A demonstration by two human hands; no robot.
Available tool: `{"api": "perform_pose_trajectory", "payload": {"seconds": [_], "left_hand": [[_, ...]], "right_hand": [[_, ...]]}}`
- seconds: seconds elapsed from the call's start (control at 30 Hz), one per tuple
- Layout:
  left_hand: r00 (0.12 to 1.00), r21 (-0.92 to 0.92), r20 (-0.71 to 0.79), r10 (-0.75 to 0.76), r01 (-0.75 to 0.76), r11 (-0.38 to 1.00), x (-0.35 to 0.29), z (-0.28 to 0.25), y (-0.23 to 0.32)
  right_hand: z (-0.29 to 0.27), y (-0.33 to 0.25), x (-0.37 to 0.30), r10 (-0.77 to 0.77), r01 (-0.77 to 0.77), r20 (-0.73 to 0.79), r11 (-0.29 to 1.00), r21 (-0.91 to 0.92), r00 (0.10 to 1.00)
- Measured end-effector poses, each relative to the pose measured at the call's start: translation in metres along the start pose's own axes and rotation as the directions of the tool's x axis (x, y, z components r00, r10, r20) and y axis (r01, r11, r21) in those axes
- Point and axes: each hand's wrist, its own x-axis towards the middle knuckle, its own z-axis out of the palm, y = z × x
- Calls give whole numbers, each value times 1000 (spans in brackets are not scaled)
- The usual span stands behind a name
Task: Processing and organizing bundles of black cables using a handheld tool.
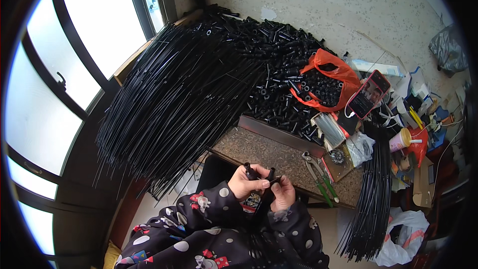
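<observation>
Room: frosted window panes (74,74) on the left, speckled wall (308,0) behind, stone-patterned table (264,144) ahead with a dark metal strip (281,134) along its far side. Key relation: both hands sit close together in front of the table's near edge. Left hand (246,184) has its fingers curled round a black tubular fitting (250,171), long axis near upright, top tipped slightly left. A slimmer black tube (271,173) stands between the hands, just right of the left thumb tip, top tipped slightly right. Right hand (283,194) has thumb and fingertips pressed together beside its lower end; can't tell what they grip. Green-handled cutters (318,178) on the table, to the right. Beyond: heaped black fittings (284,35), orange plastic bag (351,82), long black rods (169,104) far left
</observation>
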Motion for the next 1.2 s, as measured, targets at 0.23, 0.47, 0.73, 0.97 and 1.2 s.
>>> {"api": "perform_pose_trajectory", "payload": {"seconds": [0.23,0.47,0.73,0.97,1.2], "left_hand": [[990,128,-106,89,-75,989,-4,11,-2],[993,85,-11,114,-113,990,-8,10,4],[980,534,85,178,-195,823,-6,15,25],[997,161,56,-49,40,986,-8,12,28],[975,236,204,-92,42,971,3,3,41]], "right_hand": [[11,5,-6,-171,158,-133,982,-106,976],[10,2,-8,-76,70,-55,993,-91,996],[9,1,-8,-185,181,-65,981,-67,981],[9,-9,-8,55,-56,84,998,13,995],[5,-15,-7,253,-288,291,954,80,922]]}}
